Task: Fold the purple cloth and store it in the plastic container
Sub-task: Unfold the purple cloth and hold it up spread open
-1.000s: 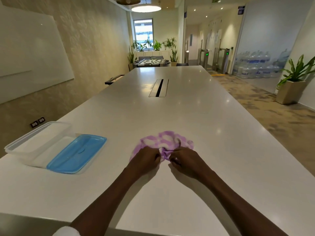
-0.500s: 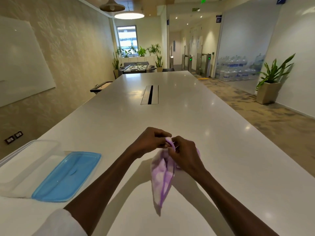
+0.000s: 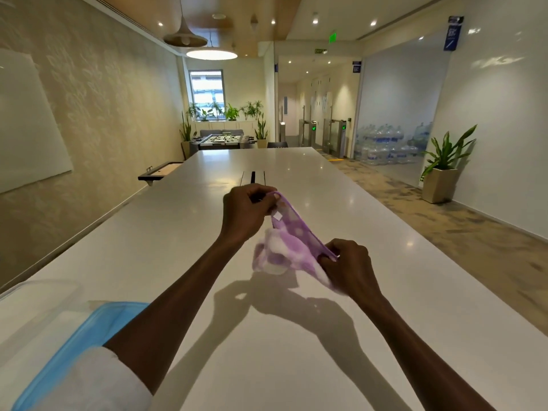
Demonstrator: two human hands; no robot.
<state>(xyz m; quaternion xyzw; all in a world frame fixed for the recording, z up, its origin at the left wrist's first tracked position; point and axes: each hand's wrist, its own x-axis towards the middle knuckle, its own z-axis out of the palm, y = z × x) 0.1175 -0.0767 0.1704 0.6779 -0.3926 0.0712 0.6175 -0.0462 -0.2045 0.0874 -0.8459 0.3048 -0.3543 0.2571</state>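
Note:
The purple cloth (image 3: 292,244), purple with white blotches and a small white tag, hangs in the air above the white table (image 3: 296,336). My left hand (image 3: 244,213) pinches its upper corner, farther from me. My right hand (image 3: 347,268) pinches the nearer lower corner, so one edge is stretched taut between them and the rest sags below. The clear plastic container (image 3: 35,304) sits at the table's near left edge, open, partly cut off by the frame. Its blue lid (image 3: 89,336) lies flat beside it, partly under my left sleeve.
A cable slot (image 3: 253,177) runs along the table's middle, just beyond my left hand. The table's right edge borders a carpeted walkway with a potted plant (image 3: 444,164). A wall and whiteboard (image 3: 26,123) stand to the left.
The cloth was lifted off the table with both hands together. My hands have since moved apart, the left up and away, the right nearer, stretching one edge. My view has tilted upward.

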